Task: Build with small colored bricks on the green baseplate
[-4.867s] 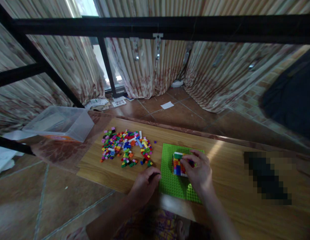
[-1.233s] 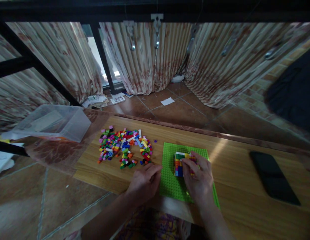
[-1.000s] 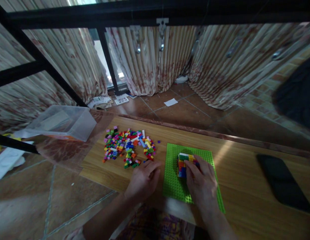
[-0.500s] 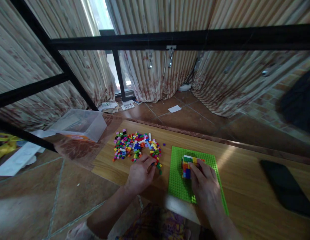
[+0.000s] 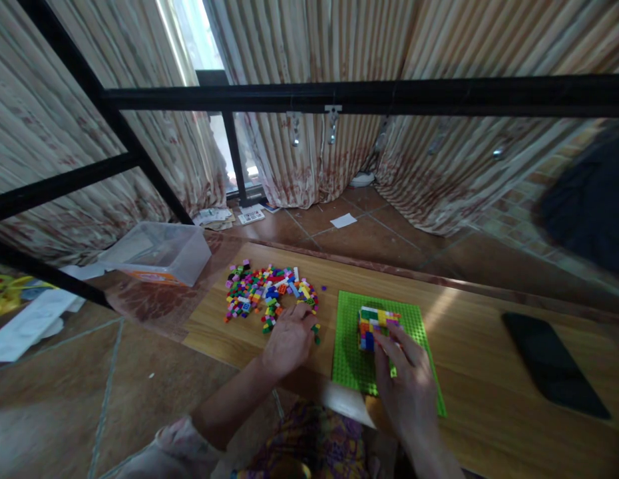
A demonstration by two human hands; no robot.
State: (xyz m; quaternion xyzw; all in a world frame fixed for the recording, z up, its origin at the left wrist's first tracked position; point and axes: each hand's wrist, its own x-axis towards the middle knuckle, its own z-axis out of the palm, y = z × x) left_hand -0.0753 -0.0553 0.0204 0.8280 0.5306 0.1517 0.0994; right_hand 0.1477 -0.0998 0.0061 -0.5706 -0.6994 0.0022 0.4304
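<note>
Now the loose bricks (image 5: 249, 289) are met at their near edge by the curled left hand (image 5: 289, 342), while the block (image 5: 367, 326) on the green board (image 5: 350, 367) is touched from near right by the bent right hand (image 5: 408, 379), neither grip clear.

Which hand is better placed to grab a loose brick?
Probably the left. The left hand is at the near edge of the loose bricks; the right hand is farther off, its fingers at the brick block on the green baseplate.
</note>
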